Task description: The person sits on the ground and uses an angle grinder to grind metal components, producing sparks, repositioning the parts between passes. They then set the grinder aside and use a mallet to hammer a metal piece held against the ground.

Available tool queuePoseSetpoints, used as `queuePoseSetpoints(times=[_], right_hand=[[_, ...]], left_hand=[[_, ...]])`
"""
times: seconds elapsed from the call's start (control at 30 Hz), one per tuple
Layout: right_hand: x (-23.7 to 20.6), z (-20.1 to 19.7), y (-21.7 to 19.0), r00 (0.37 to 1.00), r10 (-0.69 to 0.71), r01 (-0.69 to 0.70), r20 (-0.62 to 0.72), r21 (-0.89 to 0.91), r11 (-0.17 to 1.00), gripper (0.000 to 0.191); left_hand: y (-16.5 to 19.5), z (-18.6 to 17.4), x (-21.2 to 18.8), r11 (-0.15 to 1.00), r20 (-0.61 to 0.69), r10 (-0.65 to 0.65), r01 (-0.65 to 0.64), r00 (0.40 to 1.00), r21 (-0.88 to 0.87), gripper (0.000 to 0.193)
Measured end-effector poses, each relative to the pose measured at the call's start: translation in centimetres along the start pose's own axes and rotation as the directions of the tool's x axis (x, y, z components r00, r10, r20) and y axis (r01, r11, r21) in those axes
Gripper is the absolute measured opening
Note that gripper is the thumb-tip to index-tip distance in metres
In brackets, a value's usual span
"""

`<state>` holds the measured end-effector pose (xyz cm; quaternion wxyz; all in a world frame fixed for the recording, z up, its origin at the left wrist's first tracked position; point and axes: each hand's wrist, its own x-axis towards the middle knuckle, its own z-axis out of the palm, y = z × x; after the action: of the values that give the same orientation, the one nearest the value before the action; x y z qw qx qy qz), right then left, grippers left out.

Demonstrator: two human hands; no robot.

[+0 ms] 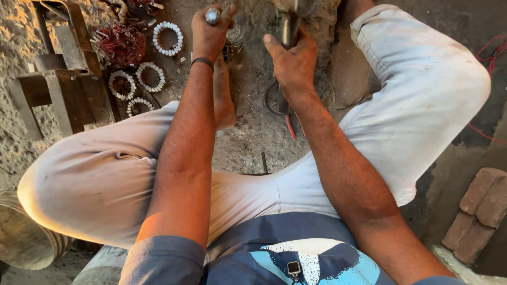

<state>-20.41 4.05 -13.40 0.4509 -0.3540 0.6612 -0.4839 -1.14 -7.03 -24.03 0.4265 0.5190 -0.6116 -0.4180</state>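
Arms stretched forward, left hand (pixel 210 31) fisted around metal rod (pixel 213 16), right hand (pixel 293 60) gripping hammer handle (pixel 289 29)

We are looking down at a rough floor-level workshop, where the person works seated on bare, gritty grey ground (pixel 248 142). At the upper left of the frame stands a welded frame of rusty steel bars (pixel 63 79), and beside it lie white beaded wire rings (pixel 168 38) and a tangle of reddish copper winding wire (pixel 122 45). Reddish bricks (pixel 480 203) sit stacked at the lower right, red cable (pixel 491 53) at the upper right.
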Motion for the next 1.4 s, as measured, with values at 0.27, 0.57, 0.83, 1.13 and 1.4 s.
queuePoseSetpoints(times=[0.27,0.57,0.83,1.13,1.4], right_hand=[[-1.0,-1.0,-1.0,0.947,-0.314,0.318,0.070,-0.065,0.946,0.023],[-0.3,2.2,1.6,0.959,-0.082,0.225,0.270,-0.554,0.801,0.024],[-0.8,1.2,-2.3,0.871,-0.406,0.469,0.278,-0.215,0.857,0.025],[0.8,3.3,2.3,0.967,0.013,0.156,0.254,-0.631,0.760,0.043],[-0.2,1.8,-1.6,0.821,-0.549,0.570,0.155,-0.169,0.804,0.020]], left_hand=[[-0.1,1.1,-0.9,0.951,0.158,-0.210,0.164,0.965,0.263,0.030],[-0.5,0.9,-1.4,0.980,0.154,-0.038,0.007,0.987,0.197,0.015],[0.0,0.9,-1.3,0.981,0.121,-0.065,0.041,0.990,0.188,0.011],[0.1,0.6,-1.1,0.964,0.182,0.063,-0.107,0.981,0.243,0.016],[-0.3,0.9,-0.7,0.950,0.163,-0.221,0.175,0.962,0.259,0.026]])
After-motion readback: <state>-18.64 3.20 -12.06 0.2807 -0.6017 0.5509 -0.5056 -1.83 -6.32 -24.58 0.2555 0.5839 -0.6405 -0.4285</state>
